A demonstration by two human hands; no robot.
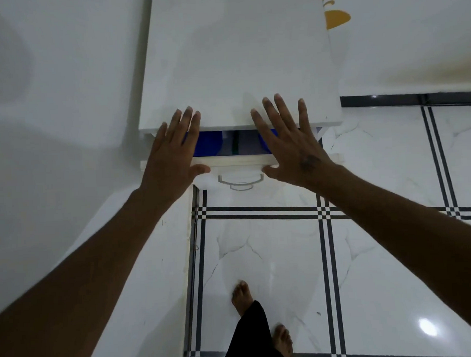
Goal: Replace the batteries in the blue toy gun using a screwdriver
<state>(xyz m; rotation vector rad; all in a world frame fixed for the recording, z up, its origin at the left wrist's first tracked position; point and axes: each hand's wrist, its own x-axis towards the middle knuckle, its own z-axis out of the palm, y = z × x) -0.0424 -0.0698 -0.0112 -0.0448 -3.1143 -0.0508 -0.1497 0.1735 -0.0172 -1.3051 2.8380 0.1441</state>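
Both my hands are spread flat, fingers apart, palms down, gripping nothing. My left hand (174,154) lies over the left end of the drawer (239,160), which stands a little way out from under the white tabletop (234,57); its fingertips reach the front edge of the tabletop and its thumb points right along the drawer's front rail. My right hand (289,146) lies over the right end of the same drawer, fingers fanned wide onto the tabletop edge, thumb pointing left along the rail, a dark mark on its back. Between my hands the gap of the drawer shows something deep blue (210,144) on the left side and another blue patch just beside my right palm; I cannot tell whether this is the toy gun. Below the rail hangs a clear handle (241,180), untouched. My bare feet (242,296) stand on the white floor (380,253) with its dark crossing lines.
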